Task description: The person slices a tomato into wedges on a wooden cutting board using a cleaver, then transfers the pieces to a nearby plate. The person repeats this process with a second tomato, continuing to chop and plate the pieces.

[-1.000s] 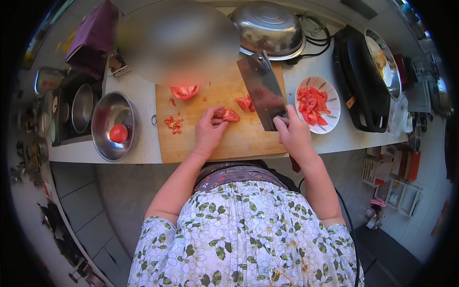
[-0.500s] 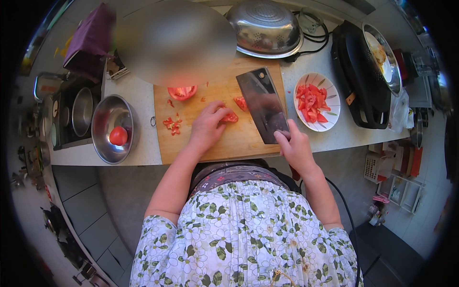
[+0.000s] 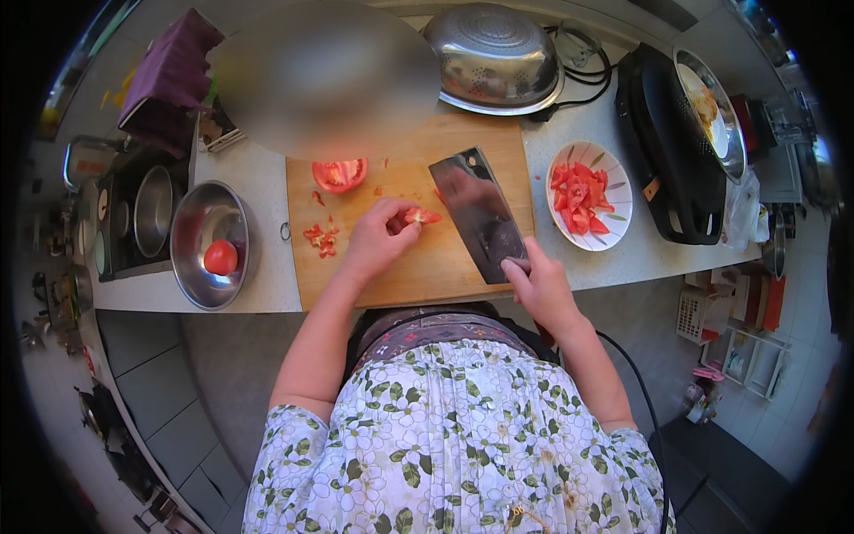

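Over the board [image 3: 356, 280], your left hand [image 3: 378, 238] pinches 1 tomato piece [image 3: 423, 216]; at the board's right edge, your right hand [image 3: 541, 283] grips the knife [image 3: 480, 218]. 1 cut tomato [image 3: 340, 175] lies on the board's left half.

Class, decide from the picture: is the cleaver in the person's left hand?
No, the right hand grips the cleaver, while the left hand holds a tomato piece.

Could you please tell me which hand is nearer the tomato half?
Left: the left hand is in front of the tomato half; the right hand, holding the cleaver, is farther right.
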### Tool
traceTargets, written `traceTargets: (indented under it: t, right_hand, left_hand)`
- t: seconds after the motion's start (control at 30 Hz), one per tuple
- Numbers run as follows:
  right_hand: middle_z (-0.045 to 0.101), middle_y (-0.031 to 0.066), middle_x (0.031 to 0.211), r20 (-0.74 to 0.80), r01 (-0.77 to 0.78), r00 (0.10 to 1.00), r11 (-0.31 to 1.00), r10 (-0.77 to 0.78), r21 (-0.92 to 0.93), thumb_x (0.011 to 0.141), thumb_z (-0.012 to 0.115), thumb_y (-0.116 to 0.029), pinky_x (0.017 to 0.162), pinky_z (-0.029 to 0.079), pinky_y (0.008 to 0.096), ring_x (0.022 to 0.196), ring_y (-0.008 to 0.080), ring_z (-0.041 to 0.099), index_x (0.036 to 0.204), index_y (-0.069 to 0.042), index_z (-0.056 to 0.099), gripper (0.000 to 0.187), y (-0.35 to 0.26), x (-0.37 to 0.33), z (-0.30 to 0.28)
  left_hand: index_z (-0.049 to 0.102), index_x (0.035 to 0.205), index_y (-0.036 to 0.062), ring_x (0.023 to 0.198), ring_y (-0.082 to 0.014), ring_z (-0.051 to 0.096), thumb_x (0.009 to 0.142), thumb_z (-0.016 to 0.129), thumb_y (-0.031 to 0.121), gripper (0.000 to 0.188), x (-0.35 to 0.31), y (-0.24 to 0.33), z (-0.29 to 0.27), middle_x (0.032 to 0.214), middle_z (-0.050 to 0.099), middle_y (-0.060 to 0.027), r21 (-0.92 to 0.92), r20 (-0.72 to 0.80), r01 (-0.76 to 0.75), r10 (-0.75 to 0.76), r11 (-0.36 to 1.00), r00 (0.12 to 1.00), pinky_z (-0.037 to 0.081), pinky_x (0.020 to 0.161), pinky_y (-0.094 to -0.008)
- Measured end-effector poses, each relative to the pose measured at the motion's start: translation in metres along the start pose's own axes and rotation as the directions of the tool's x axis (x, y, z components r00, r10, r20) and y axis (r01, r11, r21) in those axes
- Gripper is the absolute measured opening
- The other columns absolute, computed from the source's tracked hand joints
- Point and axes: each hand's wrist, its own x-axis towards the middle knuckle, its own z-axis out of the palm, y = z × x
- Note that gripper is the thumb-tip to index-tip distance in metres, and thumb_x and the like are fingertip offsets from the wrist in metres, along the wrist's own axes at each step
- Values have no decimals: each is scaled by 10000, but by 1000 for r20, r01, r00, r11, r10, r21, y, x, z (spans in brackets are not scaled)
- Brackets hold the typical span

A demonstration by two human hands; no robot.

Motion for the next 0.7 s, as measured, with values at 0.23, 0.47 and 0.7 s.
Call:
traceTargets:
  t: [0.23,0.47,0.7]
  right_hand:
    - [685,217,798,44,-42,998,999,41,34,896,607,-130,511,500,389,556,316,649,1023,-2,470,226,-3,-2,2]
    - [687,213,801,44,-40,998,998,38,51,903,604,-131,492,493,378,533,306,640,1027,-1,467,226,-4,-3,4]
    - [685,211,822,28,34,999,999,-33,-30,898,609,-129,562,515,411,633,357,650,1016,-4,479,215,2,-6,8]
  left_hand:
    - [611,1119,5,756,-100,613,883,644,170,290,1,12,-11,959,650,-49,-503,171,346,-301,792,938,509,658,-229]
    - [605,1127,18,915,-140,637,881,615,47,248,0,-8,-4,1024,663,-73,-497,92,215,-195,841,977,516,785,-253]
    - [629,1066,21,977,-145,634,832,582,-56,251,-13,-12,-5,1106,628,-61,275,-180,-296,351,915,919,523,785,-257]
